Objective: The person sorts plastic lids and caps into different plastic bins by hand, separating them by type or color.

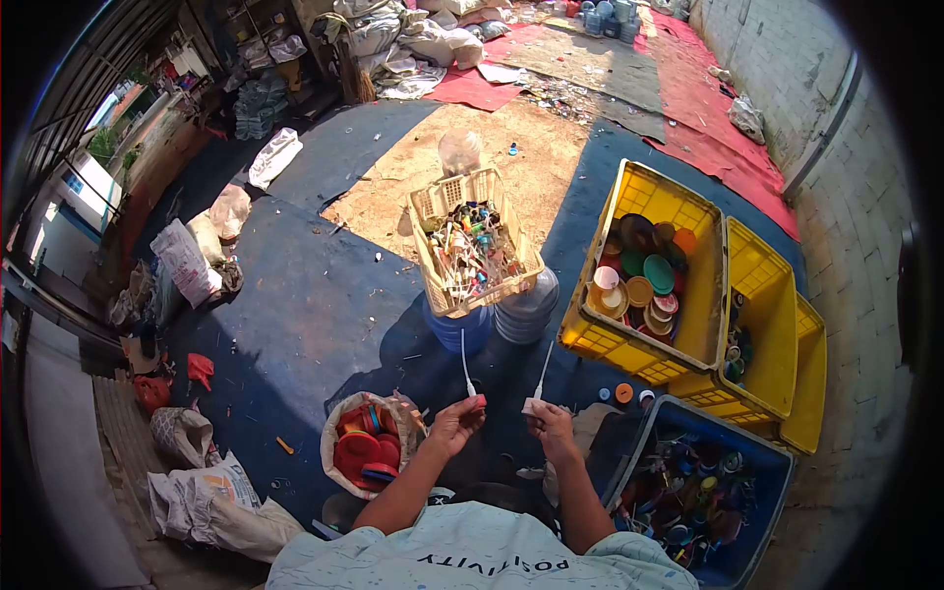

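My left hand is closed on a red pump head, whose thin white dip tube points away from me. In my right hand, the fingers pinch a pale pink pump head with a similar white tube. Both hands are apart, in front of my chest. Just beyond them, a cream plastic crate full of mixed small plastic pieces and tubes rests on large water jugs. An open sack of red lids is beside my left forearm.
To the right stand yellow crates with round lids and a blue bin of mixed plastic parts. A block wall runs along that side. Sacks lie at left; more bags are piled at the back.
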`<state>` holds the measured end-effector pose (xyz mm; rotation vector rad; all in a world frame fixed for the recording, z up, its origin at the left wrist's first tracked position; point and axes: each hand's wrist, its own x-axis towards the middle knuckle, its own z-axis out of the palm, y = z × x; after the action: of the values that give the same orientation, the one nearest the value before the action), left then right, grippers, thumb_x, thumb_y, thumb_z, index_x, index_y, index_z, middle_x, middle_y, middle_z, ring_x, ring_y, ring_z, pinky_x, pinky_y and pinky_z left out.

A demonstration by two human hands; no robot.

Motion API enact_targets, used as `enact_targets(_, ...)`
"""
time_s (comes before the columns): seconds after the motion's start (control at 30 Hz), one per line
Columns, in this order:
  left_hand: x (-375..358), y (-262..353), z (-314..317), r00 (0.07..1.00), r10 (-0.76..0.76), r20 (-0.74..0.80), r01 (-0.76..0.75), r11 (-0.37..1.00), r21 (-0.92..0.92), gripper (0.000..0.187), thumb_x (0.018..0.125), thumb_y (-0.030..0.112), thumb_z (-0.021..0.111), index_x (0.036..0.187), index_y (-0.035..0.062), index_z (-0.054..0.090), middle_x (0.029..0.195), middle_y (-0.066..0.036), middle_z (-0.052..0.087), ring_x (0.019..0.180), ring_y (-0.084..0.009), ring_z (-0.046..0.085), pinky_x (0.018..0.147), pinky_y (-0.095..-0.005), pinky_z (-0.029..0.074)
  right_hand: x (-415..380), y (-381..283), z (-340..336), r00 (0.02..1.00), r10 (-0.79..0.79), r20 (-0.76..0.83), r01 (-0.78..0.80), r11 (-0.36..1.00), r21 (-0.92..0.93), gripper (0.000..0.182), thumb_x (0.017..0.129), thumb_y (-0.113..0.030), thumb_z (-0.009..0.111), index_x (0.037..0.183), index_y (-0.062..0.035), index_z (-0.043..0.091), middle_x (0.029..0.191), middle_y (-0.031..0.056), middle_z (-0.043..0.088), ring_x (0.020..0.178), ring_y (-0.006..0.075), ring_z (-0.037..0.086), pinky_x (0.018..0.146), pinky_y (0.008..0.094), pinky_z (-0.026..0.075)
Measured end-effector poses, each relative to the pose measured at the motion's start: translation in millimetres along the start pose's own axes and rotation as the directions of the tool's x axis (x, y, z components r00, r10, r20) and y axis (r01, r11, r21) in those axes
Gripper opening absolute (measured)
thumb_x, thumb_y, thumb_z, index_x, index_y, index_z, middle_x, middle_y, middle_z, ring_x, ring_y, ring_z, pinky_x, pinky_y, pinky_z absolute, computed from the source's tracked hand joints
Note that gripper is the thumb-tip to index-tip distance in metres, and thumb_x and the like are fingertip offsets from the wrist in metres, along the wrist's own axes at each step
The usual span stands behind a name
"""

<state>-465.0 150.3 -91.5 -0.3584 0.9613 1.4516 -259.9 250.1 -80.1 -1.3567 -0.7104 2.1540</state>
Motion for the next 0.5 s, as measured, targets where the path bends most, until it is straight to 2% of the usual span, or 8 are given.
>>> enact_targets(0.13,67.5,31.0,3.9,0.994,-0.083,-0.067,0.084,0.996,0.006,0.019,0.079,0.015,0.076,0.091,0.0038,0.067,0.082,-0.008,0.068,0.072,-0.0177,0.065,0.069,-0.0327,0.055,57.1,8.0,17.6,0.993,0.117,-0.018,-0.118,0.993,-0.029,0.021,0.087,-0.024,0.067,0.1,-0.0083,0.064,0.081,-0.0028,0.063,0.067,0.0059,0.054,0.058,0.0234,0.043)
enact_targets(0.2,102.8,62.4,14.7,0.992,-0.099,-0.079,0.102,0.994,0.032,0.018,0.078,0.017,0.077,0.088,0.0045,0.067,0.082,-0.007,0.068,0.07,-0.0171,0.064,0.067,-0.0315,0.054,97.8,3.1,41.9,0.984,0.174,-0.034,-0.176,0.982,-0.063,0.02,0.088,-0.026,0.066,0.099,-0.009,0.065,0.081,-0.0037,0.062,0.065,0.005,0.052,0.056,0.0222,0.04)
enact_targets(0.3,139.7,114.3,39.2,0.989,-0.1,-0.11,0.108,0.991,0.073,0.02,0.077,0.019,0.079,0.087,0.0058,0.067,0.081,-0.005,0.068,0.068,-0.0155,0.063,0.063,-0.0294,0.051,149.2,-34.2,101.4,0.981,0.19,-0.047,-0.195,0.971,-0.142,0.021,0.088,-0.027,0.066,0.1,-0.0094,0.065,0.082,-0.0044,0.062,0.065,0.0044,0.051,0.056,0.0219,0.04)
enact_targets(0.37,162.7,156.2,61.2,0.997,-0.046,-0.061,0.052,0.992,0.112,0.02,0.081,0.019,0.074,0.094,0.0059,0.069,0.085,-0.006,0.068,0.077,-0.0162,0.063,0.073,-0.0322,0.051,186.6,-66.6,139.3,0.989,0.147,-0.018,-0.148,0.965,-0.216,0.022,0.089,-0.029,0.065,0.1,-0.0105,0.065,0.083,-0.0055,0.062,0.065,0.0037,0.05,0.057,0.0221,0.04)
enact_targets(0.47,192.0,217.4,93.0,0.997,0.034,0.072,-0.045,0.987,0.156,0.023,0.082,0.022,0.073,0.099,0.0063,0.069,0.087,-0.003,0.068,0.08,-0.0136,0.063,0.077,-0.0317,0.049,226.7,-125.1,196.0,0.998,0.062,-0.013,-0.062,0.932,-0.356,0.023,0.089,-0.03,0.063,0.101,-0.0105,0.065,0.085,-0.0055,0.062,0.069,0.0032,0.051,0.06,0.0221,0.041)
enact_targets(0.5,198.5,234.5,104.7,0.997,0.052,0.056,-0.06,0.984,0.167,0.024,0.083,0.022,0.073,0.1,0.0062,0.069,0.087,-0.002,0.068,0.08,-0.0129,0.063,0.078,-0.0314,0.049,244.3,-135.8,205.2,0.999,0.038,0.002,-0.034,0.918,-0.395,0.024,0.089,-0.031,0.063,0.102,-0.0103,0.065,0.086,-0.0054,0.063,0.07,0.0032,0.052,0.061,0.0221,0.042)
